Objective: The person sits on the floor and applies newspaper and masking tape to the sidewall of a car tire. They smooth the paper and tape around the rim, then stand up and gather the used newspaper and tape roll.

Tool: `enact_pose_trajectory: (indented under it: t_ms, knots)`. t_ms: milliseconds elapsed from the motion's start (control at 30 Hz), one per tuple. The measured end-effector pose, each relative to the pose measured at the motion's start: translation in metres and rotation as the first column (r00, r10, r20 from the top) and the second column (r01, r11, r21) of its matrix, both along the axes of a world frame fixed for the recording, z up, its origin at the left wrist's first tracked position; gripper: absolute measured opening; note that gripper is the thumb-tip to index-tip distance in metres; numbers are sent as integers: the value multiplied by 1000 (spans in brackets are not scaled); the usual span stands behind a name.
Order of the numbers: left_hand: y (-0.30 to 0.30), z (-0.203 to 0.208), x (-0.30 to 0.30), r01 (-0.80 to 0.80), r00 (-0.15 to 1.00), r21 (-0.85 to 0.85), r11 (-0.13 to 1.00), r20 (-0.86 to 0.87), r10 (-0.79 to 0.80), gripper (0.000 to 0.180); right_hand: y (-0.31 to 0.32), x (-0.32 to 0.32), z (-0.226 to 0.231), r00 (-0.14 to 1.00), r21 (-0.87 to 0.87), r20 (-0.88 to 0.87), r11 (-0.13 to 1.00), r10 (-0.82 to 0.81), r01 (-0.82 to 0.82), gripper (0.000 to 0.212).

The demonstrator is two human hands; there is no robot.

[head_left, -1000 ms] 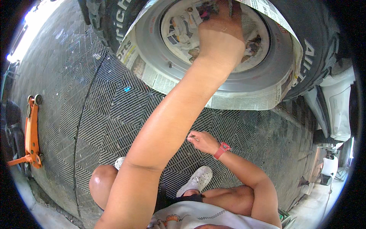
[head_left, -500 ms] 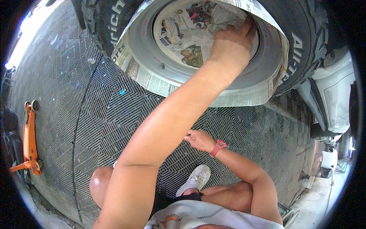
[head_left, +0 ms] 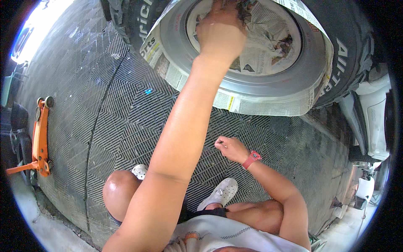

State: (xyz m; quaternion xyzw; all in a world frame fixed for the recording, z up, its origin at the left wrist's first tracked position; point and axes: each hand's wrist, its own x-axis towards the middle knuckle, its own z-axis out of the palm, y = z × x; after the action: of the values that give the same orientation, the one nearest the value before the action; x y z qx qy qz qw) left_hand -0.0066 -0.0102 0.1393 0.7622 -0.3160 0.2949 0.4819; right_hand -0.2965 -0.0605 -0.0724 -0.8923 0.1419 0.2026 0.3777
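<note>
A large wheel rim (head_left: 170,63), grey, stands inside a black off-road tyre (head_left: 344,75). Newspaper sheets (head_left: 262,107) are tucked around between rim and tyre. More newspaper (head_left: 268,35) covers the rim's centre. My left hand (head_left: 222,33) reaches up over the left part of that centre, back of the hand toward me. Its fingers are dark, blurred and partly beyond the upper picture edge. My right hand (head_left: 233,149), with a red watch on its wrist, hovers over the floor below the wheel. Its fingers are closed in a pinch; what they hold is too small to make out.
Patterned dark floor tiles (head_left: 126,122) lie beneath me. An orange floor jack (head_left: 40,138) is at the far left. White vehicle bodywork (head_left: 375,113) stands to the right of the tyre. My knees and light clogs (head_left: 221,191) are below my arms.
My left hand has moved from the right side of the papered centre to its left side. My right hand stays pinched. The whole view has shifted slightly.
</note>
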Motion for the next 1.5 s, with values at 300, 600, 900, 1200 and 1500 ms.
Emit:
enact_pose_trajectory:
  t_ms: [300, 600, 900, 1200, 1500]
  knots:
    - [25, -74, 47, 173, 911, -423, 890, -274, -307, 48, -3, -1, -2, 999, -24, 20, 999, 28, -27, 27]
    - [31, -133, 37, 17, 566, -689, 724, -591, -575, 49, -1, 1, -2, 997, 14, 77, 1000, 12, -13, 26]
    - [9, -172, 8, -264, 182, -739, 620, -669, -721, 54, -3, 1, 2, 999, 31, 38, 999, -22, 20, 26]
    - [-5, -177, -4, -225, 175, -696, 682, -717, -674, 55, -7, -5, -13, 992, 49, 122, 998, 21, -28, 24]
    - [-3, -170, 8, -112, 179, -682, 722, -729, -661, 52, -4, -3, -8, 999, 47, 31, 999, -26, 24, 26]
